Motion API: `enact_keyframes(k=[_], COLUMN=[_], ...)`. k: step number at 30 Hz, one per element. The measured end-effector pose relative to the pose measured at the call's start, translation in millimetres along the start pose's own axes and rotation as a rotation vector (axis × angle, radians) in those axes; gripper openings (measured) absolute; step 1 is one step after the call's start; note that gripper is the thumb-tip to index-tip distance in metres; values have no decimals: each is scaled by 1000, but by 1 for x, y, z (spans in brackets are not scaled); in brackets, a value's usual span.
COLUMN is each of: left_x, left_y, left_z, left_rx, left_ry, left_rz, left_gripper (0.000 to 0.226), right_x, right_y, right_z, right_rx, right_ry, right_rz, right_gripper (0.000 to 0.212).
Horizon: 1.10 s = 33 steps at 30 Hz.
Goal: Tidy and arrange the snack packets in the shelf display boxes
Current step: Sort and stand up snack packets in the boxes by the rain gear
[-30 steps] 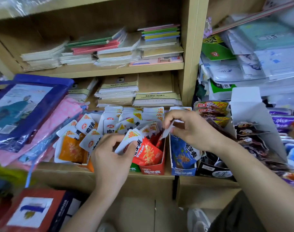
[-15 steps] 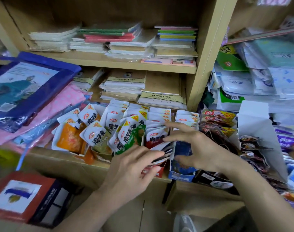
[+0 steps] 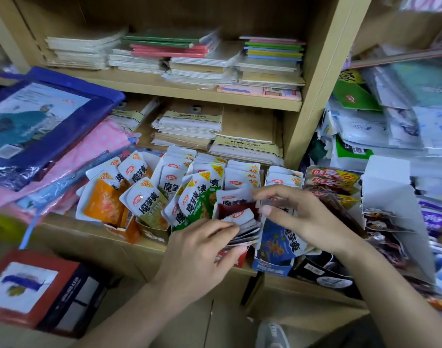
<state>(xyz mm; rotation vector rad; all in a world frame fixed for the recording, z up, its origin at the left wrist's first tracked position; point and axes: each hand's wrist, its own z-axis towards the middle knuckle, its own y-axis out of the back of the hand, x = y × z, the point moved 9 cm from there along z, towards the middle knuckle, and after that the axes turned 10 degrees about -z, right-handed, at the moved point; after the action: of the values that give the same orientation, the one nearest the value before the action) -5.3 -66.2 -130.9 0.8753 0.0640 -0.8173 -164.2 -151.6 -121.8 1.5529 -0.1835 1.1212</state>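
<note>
Since a second ago the left hand has lowered the red packet it held up, and both hands have come onto the row in the red box. Far left, a flat blue plastic-wrapped package (image 3: 46, 121) lies on a pink dotted plastic pack (image 3: 94, 151). A red and navy cardboard box (image 3: 39, 285) sits below the wooden shelf (image 3: 94, 237).

Along the shelf edge stand orange snack packets (image 3: 103, 204), then olive snack packets (image 3: 149, 207), then green snack packets (image 3: 198, 204), all leaning unevenly. Next, the red cardboard display box (image 3: 232, 261) holds the red snack packets (image 3: 233, 209). The left hand (image 3: 199, 249) grips the front few, which tip forward. Its fingers (image 3: 227, 228) lie nearly straight over their top edges and its thumb presses from beneath.

The right hand (image 3: 307, 217) is at the back of the same row, fingers spread wide and gently curved. Its forefinger is over the white packet tops and its thumb tip is just beside the packets; whether it touches them I cannot tell. Beneath that palm, blue snack packets (image 3: 280, 243) stand in a blue cardboard display box (image 3: 270, 268). Further right are dark brown snack packets (image 3: 333, 183) and a white cardboard box flap (image 3: 388, 189).
</note>
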Motion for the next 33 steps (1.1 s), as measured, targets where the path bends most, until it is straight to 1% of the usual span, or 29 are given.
enact_keyframes(k=[2, 3, 4, 7, 10, 14, 15, 17, 18, 19, 20, 21, 22, 23, 25, 27, 28, 30, 33], left_x=[-2, -3, -4, -2, 2, 8, 11, 14, 14, 14, 14, 14, 14, 14, 16, 20, 20, 21, 24], left_y=[4, 6, 8, 11, 8, -12, -15, -16, -14, -12, -11, -10, -10, -8, -7, -10, -12, -17, -17], left_z=[0, 1, 1, 2, 8, 13, 14, 15, 16, 17, 17, 17, 17, 17, 18, 19, 20, 19, 16], left_rx=[-17, -27, -34, -40, -12, 197, 224, 229, 214, 192, 171, 155, 141, 126, 117, 166, 200, 245, 236], left_ry=[-20, -30, -36, 4, 53, 126, 144, 151, 149, 146, 140, 132, 121, 113, 129, 165, 171, 174, 203], left_rz=[-5, 0, 8, 32, 31, -22, -38, -56, -58, -59, -58, -53, -41, -25, -3, 11, 13, -5, -52], left_gripper=[26, 24, 23, 24, 32, 61, 63, 56, 51, 46, 43, 41, 42, 45, 60, 76, 79, 73, 61], right_x=[-4, -6, -8, -6, -5, -7, -5, 0, 1, 2, 2, 1, 0, 0, 3, 6, 5, 2, -1], right_y=[-8, -12, -15, -18, -13, -10, -9, 1, 6, 8, 6, 0, -5, -8, -6, -7, -9, -9, -7], right_z=[5, 8, 9, 11, 10, 9, 10, 10, 10, 11, 14, 16, 18, 18, 16, 14, 13, 13, 14], right_rx=[17, 24, 32, 58, 51, 52, 19, -122, -191, -214, -183, -123, -69, -43, -44, -27, -11, 2, -34], right_ry=[6, 5, -1, 30, 47, 27, 38, 56, 60, 59, 54, 50, 52, 61, 82, 103, 101, 94, 74], right_rz=[-177, -249, -289, -348, -312, -260, -247, -207, -202, -216, -245, -291, -324, -320, -254, -207, -185, -145, -127], right_gripper=[55, 62, 64, 49, 37, 22, 18, 15, 21, 33, 46, 54, 53, 46, 28, 21, 18, 13, 10])
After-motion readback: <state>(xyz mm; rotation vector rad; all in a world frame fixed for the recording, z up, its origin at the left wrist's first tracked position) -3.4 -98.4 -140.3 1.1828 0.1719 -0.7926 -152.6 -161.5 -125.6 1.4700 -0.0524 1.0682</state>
